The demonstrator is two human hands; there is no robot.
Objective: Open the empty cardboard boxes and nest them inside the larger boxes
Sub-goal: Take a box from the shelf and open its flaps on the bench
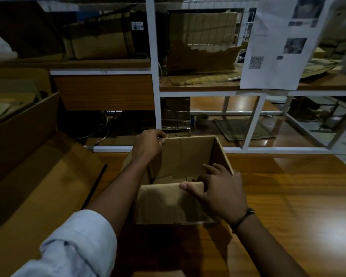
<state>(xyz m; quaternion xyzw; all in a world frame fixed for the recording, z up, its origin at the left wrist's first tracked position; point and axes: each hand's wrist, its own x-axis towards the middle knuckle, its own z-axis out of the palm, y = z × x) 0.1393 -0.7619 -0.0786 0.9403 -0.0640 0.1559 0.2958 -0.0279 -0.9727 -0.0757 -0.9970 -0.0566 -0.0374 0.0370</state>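
Small box [168, 204] upright on worktop [288, 196]. Your left hand [149, 144] clamps far-left corner; right hand [218, 188] pinches near wall, fingers [212, 167] inside, thumb outside. Opposite grips likely hold it square for lifting. Larger box [38, 176] open, just left.

We see matt brown cardboard on the small box [164, 202], creased & slightly rough; same dull cardboard on the larger box [38, 186]. Our counter [288, 196] is wood-grain, polished, glossy w/ glare. The shelf frame [156, 96] looks like white-painted metal, the hanging sheet [278, 47] thin printed paper, our sleeve [78, 246] soft pale cloth.
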